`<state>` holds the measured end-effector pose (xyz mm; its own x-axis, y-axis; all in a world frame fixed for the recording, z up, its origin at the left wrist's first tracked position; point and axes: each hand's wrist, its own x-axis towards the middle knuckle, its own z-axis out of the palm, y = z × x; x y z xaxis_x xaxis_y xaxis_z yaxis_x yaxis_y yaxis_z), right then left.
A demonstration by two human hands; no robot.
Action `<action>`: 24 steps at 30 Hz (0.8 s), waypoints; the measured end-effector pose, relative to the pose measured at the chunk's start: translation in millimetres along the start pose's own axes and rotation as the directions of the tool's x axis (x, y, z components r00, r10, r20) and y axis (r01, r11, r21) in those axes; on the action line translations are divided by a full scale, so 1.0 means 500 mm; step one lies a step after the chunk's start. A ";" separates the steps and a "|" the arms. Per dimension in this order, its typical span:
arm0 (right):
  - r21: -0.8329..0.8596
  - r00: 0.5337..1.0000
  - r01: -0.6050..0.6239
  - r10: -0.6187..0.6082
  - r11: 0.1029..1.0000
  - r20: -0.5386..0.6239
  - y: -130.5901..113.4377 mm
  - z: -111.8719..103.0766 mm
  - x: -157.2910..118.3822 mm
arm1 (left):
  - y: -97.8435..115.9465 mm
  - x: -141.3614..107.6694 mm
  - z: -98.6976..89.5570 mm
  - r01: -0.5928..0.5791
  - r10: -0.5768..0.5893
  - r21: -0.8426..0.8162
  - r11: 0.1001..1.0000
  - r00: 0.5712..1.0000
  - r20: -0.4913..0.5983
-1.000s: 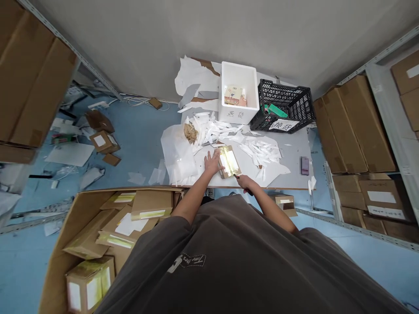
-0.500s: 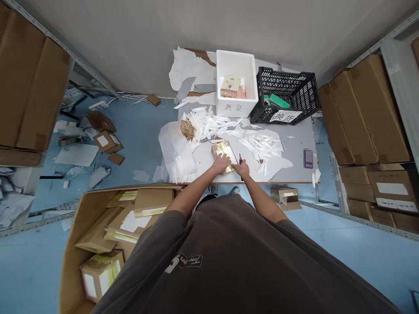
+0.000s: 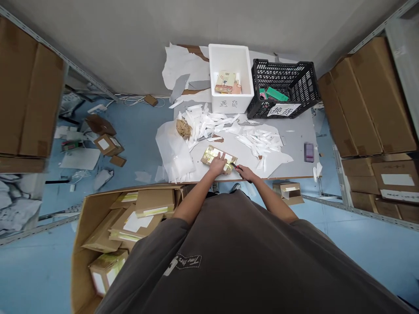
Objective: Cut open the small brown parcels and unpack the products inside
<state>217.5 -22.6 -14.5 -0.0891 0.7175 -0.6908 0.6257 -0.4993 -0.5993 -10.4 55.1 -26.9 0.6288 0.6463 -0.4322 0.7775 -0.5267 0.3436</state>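
At the near edge of the grey table, a small cardboard parcel wrapped in yellowish tape is lying flat, turned at a slant to the table's edge. The left hand is pressing down on the parcel's near side, palm flat and fingers spread over the top, so it is holding the parcel in place rather than gripping it. The right hand is resting just beside the parcel's right end, closed around a small cutter with a red handle (only the tip is showing past the fingers), and the tip is touching or nearly touching the parcel's corner; which of the two is too small to tell.

Beyond the parcel, loose white paper strips are lying scattered over the table's middle, with a crumpled brown paper wad to the left of them. A white foam box is standing at the far edge, holding a few small packets, and a black plastic crate is sitting just beside it on the right, a white label hanging on its front. A small purple object is lying well apart near the table's right edge. On the floor to the person's left, a large open carton is holding many taped parcels.
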 end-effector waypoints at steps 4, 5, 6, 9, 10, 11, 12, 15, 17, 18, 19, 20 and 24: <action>0.063 0.997 -0.030 0.025 0.998 0.075 0.014 -0.002 0.012 | 0.004 0.004 -0.009 0.004 -0.004 -0.008 1.000 1.000 0.003; 0.096 0.993 -0.044 0.033 0.994 0.115 0.015 -0.004 0.014 | 0.004 0.004 -0.011 0.008 -0.008 -0.006 1.000 1.000 0.010; 0.124 0.989 -0.058 0.040 0.991 0.144 0.015 -0.006 0.016 | 0.005 0.004 -0.012 0.012 -0.012 -0.004 1.000 1.000 0.016; 0.171 0.987 -0.086 0.060 0.982 0.150 0.008 -0.009 0.018 | 0.004 0.002 -0.014 0.017 -0.017 -0.005 1.000 1.000 0.025; 0.174 0.985 -0.092 0.064 0.980 0.158 0.005 -0.010 0.019 | 0.004 0.002 -0.014 0.014 -0.014 -0.009 1.000 0.999 0.029; 0.176 0.982 -0.095 0.064 0.980 0.175 0.001 -0.011 0.019 | 0.003 0.002 -0.013 0.009 -0.009 -0.013 1.000 0.999 0.034; 0.174 0.979 -0.094 0.059 0.980 0.197 -0.002 -0.013 0.020 | 0.002 0.002 -0.013 0.005 -0.004 -0.016 1.000 0.999 0.042; 0.141 0.979 -0.084 0.055 0.987 0.197 -0.013 -0.016 0.020 | 0.001 0.004 -0.015 0.006 -0.005 -0.011 1.000 0.998 0.058; 0.131 0.982 -0.083 0.058 0.988 0.180 -0.019 -0.017 0.018 | 0.001 0.006 -0.016 0.006 -0.006 0.008 1.000 0.998 0.064; 0.132 0.978 -0.090 0.062 0.987 0.198 -0.021 -0.019 0.017 | 0.001 0.007 -0.017 0.000 -0.001 0.017 1.000 0.998 0.066; 0.140 0.971 -0.099 0.065 0.985 0.230 -0.023 -0.021 0.015 | 0.002 0.007 -0.018 -0.008 0.006 0.022 1.000 0.998 0.068; 0.151 0.963 -0.108 0.066 0.983 0.263 -0.024 -0.022 0.014 | 0.003 0.008 -0.018 -0.011 0.010 0.022 1.000 0.997 0.073; 0.202 0.945 -0.124 0.054 0.971 0.322 -0.025 -0.015 0.007 | 0.005 0.010 -0.020 -0.002 0.003 -0.003 1.000 0.998 0.068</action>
<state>215.1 -10.2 -6.1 -0.2999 0.4953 -0.8153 0.4621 -0.6722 -0.5784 -5.1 62.3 -19.9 0.6291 0.6060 -0.4868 0.7760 -0.5265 0.3474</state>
